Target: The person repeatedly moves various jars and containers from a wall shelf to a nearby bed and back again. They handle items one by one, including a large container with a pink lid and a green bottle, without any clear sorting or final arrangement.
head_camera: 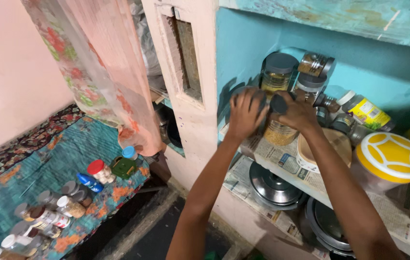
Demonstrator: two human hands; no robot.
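Two bare arms reach up from the bottom of the view to a shelf (pixel 282 166) lined with newspaper. Both hands close on one clear jar (pixel 279 131) with yellow grains inside. That jar stands near the shelf's front edge. My left hand (pixel 245 114) wraps the jar's side, fingers curled tight, maybe to keep it steady. My right hand (pixel 297 113) grips the dark lid (pixel 278 103) from above. More jars (pixel 278 71) crowd just behind, so little room is left there. A yellow-lidded tub (pixel 391 158) sits well apart to the right. Open space lies toward the front.
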